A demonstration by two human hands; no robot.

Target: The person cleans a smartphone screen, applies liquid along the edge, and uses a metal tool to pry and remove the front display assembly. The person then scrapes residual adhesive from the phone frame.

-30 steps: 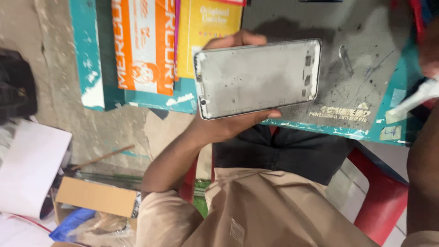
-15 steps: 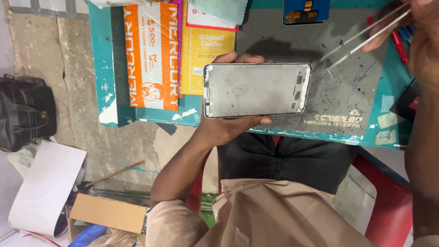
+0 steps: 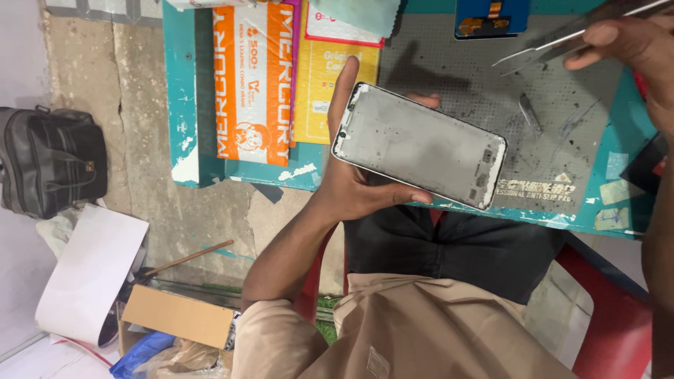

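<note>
Gripping phone frame (image 3: 419,147) — left hand (image 3: 351,186), palm hidden — right hand (image 3: 635,49) pinching tweezers (image 3: 562,38), both cut off.

I count one grey phone frame (image 3: 420,146) as my landmark. Left of it lie two flat packets, one orange (image 3: 253,81), one yellow (image 3: 330,84). Right of it I see one pair of tweezers (image 3: 562,38). Far left sits one black bag (image 3: 53,168).
</note>
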